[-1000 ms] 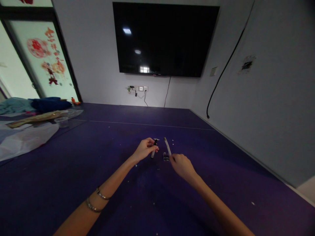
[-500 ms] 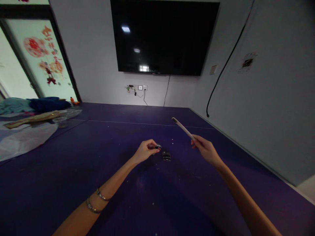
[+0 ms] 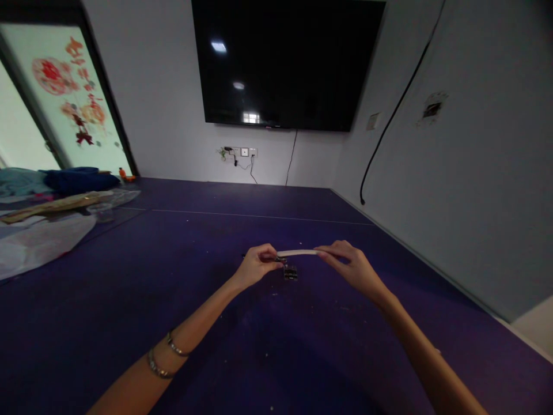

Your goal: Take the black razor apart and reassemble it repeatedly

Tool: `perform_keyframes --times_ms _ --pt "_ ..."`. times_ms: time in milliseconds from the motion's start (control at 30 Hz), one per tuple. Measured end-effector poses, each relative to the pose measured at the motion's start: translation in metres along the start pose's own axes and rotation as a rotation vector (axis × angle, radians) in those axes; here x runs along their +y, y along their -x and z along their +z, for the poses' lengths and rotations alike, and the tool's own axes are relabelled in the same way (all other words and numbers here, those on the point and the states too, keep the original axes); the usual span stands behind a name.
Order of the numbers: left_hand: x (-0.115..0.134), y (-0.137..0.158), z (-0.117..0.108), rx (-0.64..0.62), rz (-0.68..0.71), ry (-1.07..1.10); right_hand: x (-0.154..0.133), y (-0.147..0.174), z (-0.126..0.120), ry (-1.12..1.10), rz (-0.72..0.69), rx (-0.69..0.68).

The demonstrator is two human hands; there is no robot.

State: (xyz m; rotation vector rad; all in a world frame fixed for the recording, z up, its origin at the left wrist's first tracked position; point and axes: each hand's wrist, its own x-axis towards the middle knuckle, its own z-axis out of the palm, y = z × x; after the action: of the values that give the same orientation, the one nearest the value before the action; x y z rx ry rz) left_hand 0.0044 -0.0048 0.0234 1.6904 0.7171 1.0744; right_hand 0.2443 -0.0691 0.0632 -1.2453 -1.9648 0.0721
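Observation:
My left hand is closed in a pinch on a small dark, shiny part, whose kind is too small to tell. A pale, slender stick runs almost level between my hands. The fingertips of my right hand pinch its right end. Its other end is at my left fingertips, just above the small part; whether they touch I cannot tell. Below them, a small dark square piece, like a little circuit board, lies on the purple surface.
A large television hangs on the far wall above sockets with cords. A black cable dangles along the right wall. At the left lie plastic sheeting, a tan long piece and blue cloth.
My right hand has brought the stick down and left, from slanting upward to nearly level. Its dark tip, seen before, is now hidden at my left fingers. My left hand has hardly moved.

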Motion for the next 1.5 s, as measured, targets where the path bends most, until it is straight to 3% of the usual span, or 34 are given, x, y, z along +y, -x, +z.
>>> perform_keyframes --times_ms 300,1000,1500 --pt "0.006 0.004 0.004 -0.023 0.008 0.005 0.013 0.001 0.007 0.011 0.038 0.043" --pt "0.010 0.006 0.004 -0.044 0.006 0.041 0.014 0.000 0.008 -0.050 0.017 0.062" --pt "0.016 0.008 0.009 -0.043 0.007 0.017 0.021 0.001 0.010 -0.142 -0.033 0.000"
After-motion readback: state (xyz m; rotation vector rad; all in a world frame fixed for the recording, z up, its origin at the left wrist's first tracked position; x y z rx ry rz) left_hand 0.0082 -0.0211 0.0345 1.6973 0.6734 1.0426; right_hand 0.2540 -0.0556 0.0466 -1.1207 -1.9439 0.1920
